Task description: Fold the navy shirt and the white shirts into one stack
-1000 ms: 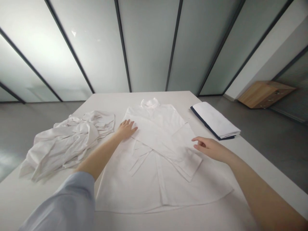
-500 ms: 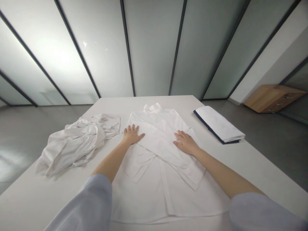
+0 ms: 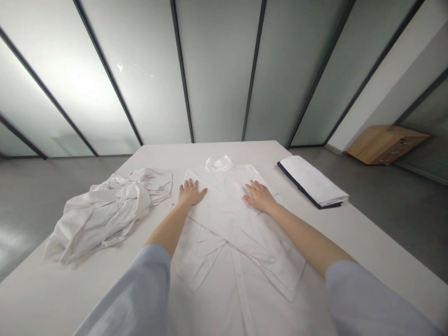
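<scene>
A white shirt (image 3: 224, 214) lies spread on the table, collar pointing away from me and both sleeves crossed over its front. Flat on its left shoulder area rests my left hand (image 3: 191, 191), fingers spread. My right hand (image 3: 259, 196) lies on the right side of the chest, also with fingers stretched out. Neither hand grips anything. The lower hem runs out of view at the bottom of the picture.
On the left of the white table (image 3: 378, 242) lies a crumpled heap of white cloth (image 3: 108, 210). To the right sits a folded stack (image 3: 313, 179), white over dark blue. Beyond stand frosted glass panels (image 3: 217, 70) and a wooden cabinet (image 3: 385, 144).
Both hands have shifted slightly away from me over the shirt, the right one also inward. The shirt now sits closer to me at its bottom, and the view has moved a little.
</scene>
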{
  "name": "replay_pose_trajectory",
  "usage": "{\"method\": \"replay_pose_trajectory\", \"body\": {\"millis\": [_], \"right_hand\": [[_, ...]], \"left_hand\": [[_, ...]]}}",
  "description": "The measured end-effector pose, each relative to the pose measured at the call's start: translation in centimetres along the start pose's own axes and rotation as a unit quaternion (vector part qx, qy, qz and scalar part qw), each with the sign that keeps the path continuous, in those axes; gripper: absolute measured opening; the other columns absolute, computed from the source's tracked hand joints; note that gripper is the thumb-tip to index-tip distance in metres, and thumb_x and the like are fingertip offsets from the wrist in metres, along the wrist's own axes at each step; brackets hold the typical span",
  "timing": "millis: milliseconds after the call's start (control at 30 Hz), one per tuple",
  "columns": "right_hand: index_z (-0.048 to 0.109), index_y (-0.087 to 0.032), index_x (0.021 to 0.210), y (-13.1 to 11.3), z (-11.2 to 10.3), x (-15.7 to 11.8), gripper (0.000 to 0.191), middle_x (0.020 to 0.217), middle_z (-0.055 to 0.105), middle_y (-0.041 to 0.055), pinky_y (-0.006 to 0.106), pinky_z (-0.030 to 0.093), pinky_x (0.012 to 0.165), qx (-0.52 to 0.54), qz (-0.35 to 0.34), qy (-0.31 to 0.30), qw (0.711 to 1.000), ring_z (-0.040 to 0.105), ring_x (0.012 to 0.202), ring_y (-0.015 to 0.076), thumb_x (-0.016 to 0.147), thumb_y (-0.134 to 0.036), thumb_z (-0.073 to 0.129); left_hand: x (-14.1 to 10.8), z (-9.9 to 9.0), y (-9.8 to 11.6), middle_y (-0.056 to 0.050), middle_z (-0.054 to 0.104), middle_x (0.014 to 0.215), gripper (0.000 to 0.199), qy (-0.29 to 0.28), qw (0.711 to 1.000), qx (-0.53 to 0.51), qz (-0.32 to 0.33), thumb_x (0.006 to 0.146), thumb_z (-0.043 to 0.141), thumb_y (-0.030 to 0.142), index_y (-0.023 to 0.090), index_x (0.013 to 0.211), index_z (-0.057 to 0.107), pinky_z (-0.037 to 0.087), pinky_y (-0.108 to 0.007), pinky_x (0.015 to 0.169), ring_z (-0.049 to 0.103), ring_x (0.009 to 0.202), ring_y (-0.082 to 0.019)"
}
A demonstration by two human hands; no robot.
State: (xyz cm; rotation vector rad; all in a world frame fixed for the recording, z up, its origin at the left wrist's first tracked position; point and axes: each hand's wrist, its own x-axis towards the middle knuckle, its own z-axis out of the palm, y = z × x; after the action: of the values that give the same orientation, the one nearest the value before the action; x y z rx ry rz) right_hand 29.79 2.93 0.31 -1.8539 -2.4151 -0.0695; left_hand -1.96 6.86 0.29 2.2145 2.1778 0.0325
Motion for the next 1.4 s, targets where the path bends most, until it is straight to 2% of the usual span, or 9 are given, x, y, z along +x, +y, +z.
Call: {"method": "replay_pose_trajectory", "body": {"millis": [300, 467, 600, 733, 867, 1033, 1167, 1267, 1400], "right_hand": [[0.042, -0.019, 0.145, 0.0, 1.6, -0.8, 0.059, 0.155, 0.034, 0.0147, 0.046, 0.028, 0.111, 0.009, 0.071, -0.030, 0.997, 0.031, 0.142, 0.0323, 0.097, -0.051, 0.033], [0.053, -0.022, 0.135, -0.5, 0.5, -2.6, 0.055, 0.145, 0.048, 0.0147, 0.046, 0.035, 0.104, -0.010, 0.058, -0.025, 0.998, 0.043, 0.133, 0.0334, 0.094, -0.055, 0.039], [0.062, -0.020, 0.121, 0.4, -1.1, -2.1, 0.053, 0.128, 0.061, 0.0158, 0.045, 0.041, 0.097, 0.005, 0.070, -0.015, 0.997, 0.055, 0.118, 0.0326, 0.094, -0.057, 0.037], [0.053, -0.020, 0.133, 1.3, -1.4, 0.3, 0.049, 0.140, 0.053, 0.0141, 0.043, 0.038, 0.102, 0.028, 0.062, 0.013, 0.998, 0.049, 0.127, 0.0310, 0.095, -0.048, 0.040], [0.044, -0.018, 0.142, 1.4, -0.1, 2.2, 0.055, 0.152, 0.038, 0.0152, 0.044, 0.030, 0.110, 0.027, 0.048, -0.017, 0.998, 0.035, 0.140, 0.0304, 0.095, -0.046, 0.039], [0.037, -0.018, 0.148, 0.9, 1.5, 1.2, 0.062, 0.156, 0.032, 0.0143, 0.044, 0.023, 0.115, 0.007, 0.055, -0.045, 0.997, 0.029, 0.143, 0.0299, 0.096, -0.052, 0.033], [0.034, -0.016, 0.149, 0.2, 2.0, -1.9, 0.064, 0.157, 0.030, 0.0156, 0.046, 0.021, 0.115, -0.009, 0.064, -0.044, 0.997, 0.027, 0.144, 0.0308, 0.097, -0.052, 0.029], [0.037, -0.016, 0.148, -0.4, 1.5, -4.1, 0.064, 0.156, 0.031, 0.0172, 0.046, 0.023, 0.113, -0.021, 0.065, -0.045, 0.997, 0.029, 0.143, 0.0319, 0.096, -0.053, 0.031], [0.055, -0.018, 0.133, -0.5, -0.7, -3.7, 0.052, 0.141, 0.051, 0.0171, 0.045, 0.034, 0.105, -0.017, 0.043, -0.038, 0.998, 0.048, 0.128, 0.0318, 0.092, -0.049, 0.045]], "left_hand": [[-0.3, 0.2, -0.8, -0.016, 0.028, 0.158, 0.077, 0.025, 0.999, 0.012, 0.040, 0.090, 0.029, 0.066, 0.018, 0.149, 0.034, 0.020, -0.049, 0.115, 0.023, 0.145, -0.034], [-2.0, 0.8, -1.0, -0.010, 0.030, 0.158, 0.062, 0.029, 0.991, 0.014, 0.129, 0.095, 0.029, 0.053, 0.023, 0.149, 0.035, 0.019, -0.045, 0.116, 0.024, 0.146, -0.028], [-3.7, 1.0, -1.0, -0.011, 0.028, 0.158, 0.061, 0.009, 0.990, 0.012, 0.142, 0.097, 0.026, 0.052, 0.022, 0.149, 0.035, 0.019, -0.045, 0.117, 0.024, 0.146, -0.027], [-5.1, 0.8, -1.0, -0.013, 0.025, 0.159, 0.064, -0.009, 0.990, 0.024, 0.138, 0.097, 0.024, 0.052, 0.019, 0.151, 0.032, 0.017, -0.046, 0.117, 0.020, 0.147, -0.028], [-5.9, 0.6, -0.9, -0.011, 0.022, 0.160, 0.063, -0.019, 0.991, 0.028, 0.129, 0.097, 0.025, 0.052, 0.021, 0.151, 0.030, 0.016, -0.046, 0.117, 0.018, 0.148, -0.027], [-7.3, 0.4, -0.9, -0.012, 0.019, 0.161, 0.065, -0.040, 0.994, 0.025, 0.103, 0.096, 0.025, 0.053, 0.020, 0.152, 0.029, 0.017, -0.049, 0.116, 0.016, 0.148, -0.030], [-9.2, -0.7, -1.2, -0.013, 0.025, 0.159, 0.064, -0.050, 0.991, 0.025, 0.121, 0.095, 0.030, 0.055, 0.021, 0.149, 0.034, 0.023, -0.049, 0.114, 0.025, 0.145, -0.031], [-10.0, -2.4, -1.7, -0.013, 0.040, 0.152, 0.064, -0.086, 0.986, 0.020, 0.145, 0.092, 0.034, 0.059, 0.021, 0.143, 0.043, 0.033, -0.045, 0.109, 0.041, 0.137, -0.030], [-7.9, -4.2, -1.6, -0.011, 0.062, 0.130, 0.057, -0.073, 0.988, -0.007, 0.133, 0.090, 0.042, 0.055, 0.022, 0.137, 0.050, 0.040, -0.040, 0.102, 0.056, 0.121, -0.028]]}}
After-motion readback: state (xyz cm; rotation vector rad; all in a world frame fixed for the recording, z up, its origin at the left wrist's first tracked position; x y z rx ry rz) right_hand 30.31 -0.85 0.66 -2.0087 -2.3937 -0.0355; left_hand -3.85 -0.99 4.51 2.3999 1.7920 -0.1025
